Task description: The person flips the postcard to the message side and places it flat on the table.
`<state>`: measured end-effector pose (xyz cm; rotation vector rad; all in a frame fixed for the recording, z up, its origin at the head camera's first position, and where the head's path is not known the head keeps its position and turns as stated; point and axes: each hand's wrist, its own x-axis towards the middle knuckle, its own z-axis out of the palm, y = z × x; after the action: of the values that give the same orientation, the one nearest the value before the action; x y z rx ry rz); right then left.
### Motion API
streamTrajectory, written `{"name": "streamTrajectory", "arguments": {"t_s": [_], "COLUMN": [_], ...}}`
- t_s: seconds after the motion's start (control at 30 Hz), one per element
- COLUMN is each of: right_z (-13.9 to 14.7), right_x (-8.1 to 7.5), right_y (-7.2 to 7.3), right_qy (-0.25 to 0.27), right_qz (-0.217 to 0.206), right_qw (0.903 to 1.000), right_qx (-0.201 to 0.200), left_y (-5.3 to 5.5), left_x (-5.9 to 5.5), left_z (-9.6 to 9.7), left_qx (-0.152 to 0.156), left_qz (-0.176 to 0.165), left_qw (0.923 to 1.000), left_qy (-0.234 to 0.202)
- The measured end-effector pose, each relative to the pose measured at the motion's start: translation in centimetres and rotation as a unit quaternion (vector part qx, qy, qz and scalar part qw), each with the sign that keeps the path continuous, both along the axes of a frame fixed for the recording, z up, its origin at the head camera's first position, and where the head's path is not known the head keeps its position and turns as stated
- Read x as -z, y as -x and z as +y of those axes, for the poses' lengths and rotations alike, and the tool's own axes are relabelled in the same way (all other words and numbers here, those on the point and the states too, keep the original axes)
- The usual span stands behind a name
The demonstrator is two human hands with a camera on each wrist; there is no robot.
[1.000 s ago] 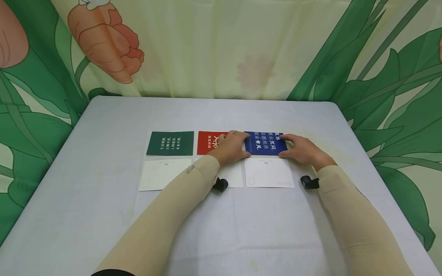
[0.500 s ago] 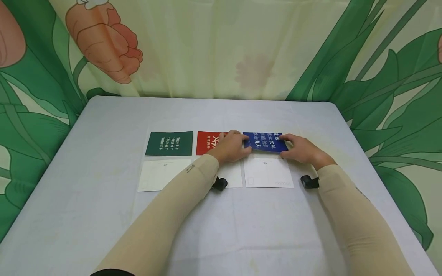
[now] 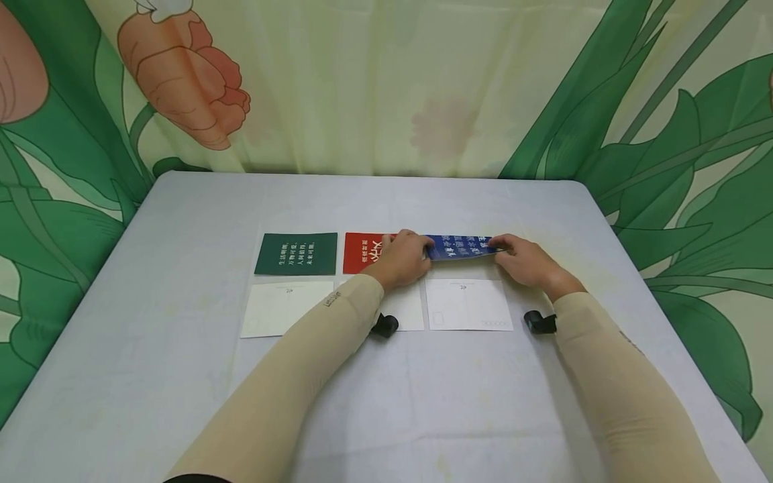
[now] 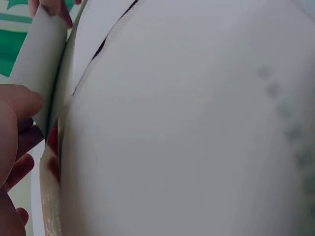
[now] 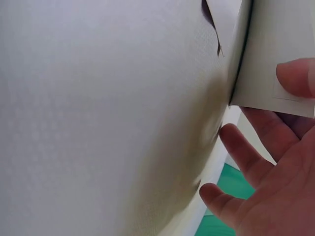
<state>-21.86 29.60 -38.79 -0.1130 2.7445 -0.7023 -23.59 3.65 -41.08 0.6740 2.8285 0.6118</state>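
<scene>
A blue postcard [image 3: 461, 248] with white writing is tilted, its near edge raised off the table. My left hand [image 3: 400, 260] pinches its left end and my right hand [image 3: 533, 265] its right end. In the left wrist view my left thumb lies on the card's pale back [image 4: 42, 54], with fingers behind. The right wrist view shows my right thumb pressing the same pale back [image 5: 278, 39], the other fingers spread below. My left hand partly covers a red postcard [image 3: 360, 252]. Left of that lies a green postcard [image 3: 296, 254].
A nearer row holds white-faced postcards: one at left [image 3: 286, 305], a middle one [image 3: 413, 310] partly under my left forearm, and one at right [image 3: 470, 306]. All lie on a white-covered table [image 3: 386, 402]. A patterned curtain [image 3: 362, 87] hangs behind.
The blue postcard lay flat one second ago. Its near edge has risen and tipped away, so its face looks narrower; my right thumb rose with it. The other cards stay put.
</scene>
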Motion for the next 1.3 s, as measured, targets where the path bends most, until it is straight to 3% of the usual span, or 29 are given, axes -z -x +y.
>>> {"name": "streamTrajectory", "arguments": {"t_s": [0.4,0.7,0.8,1.03,1.2,1.3], "right_z": [0.3,-0.1,-0.4,-1.1,-1.4,-1.4], "right_x": [-0.3,-0.7,-0.8,-0.8,-0.7,-0.7], "right_y": [-0.6,-1.0,-1.1,-1.3,-1.4,-1.4], "right_qy": [0.018,0.081,0.112,0.136,0.121,0.114], "right_qz": [0.055,0.084,0.099,0.15,0.145,0.145], "right_qw": [0.9983,0.9894,0.9826,0.9697,0.9715,0.9732], "right_qx": [0.003,0.086,0.111,0.136,0.143,0.137], "left_y": [-0.3,-0.4,-0.5,-1.0,-1.1,-1.1], "left_x": [-0.9,-1.3,-1.5,-1.5,-1.4,-1.4], "left_z": [-0.4,-0.6,-0.6,-0.6,-0.5,-0.4], "left_qx": [-0.029,-0.045,-0.062,-0.093,-0.107,-0.111], "left_qz": [0.009,0.01,-0.006,-0.02,-0.024,-0.026], "left_qw": [0.9987,0.9951,0.9908,0.9704,0.9648,0.9659], "left_qy": [-0.042,-0.088,-0.121,-0.222,-0.239,-0.233]}}
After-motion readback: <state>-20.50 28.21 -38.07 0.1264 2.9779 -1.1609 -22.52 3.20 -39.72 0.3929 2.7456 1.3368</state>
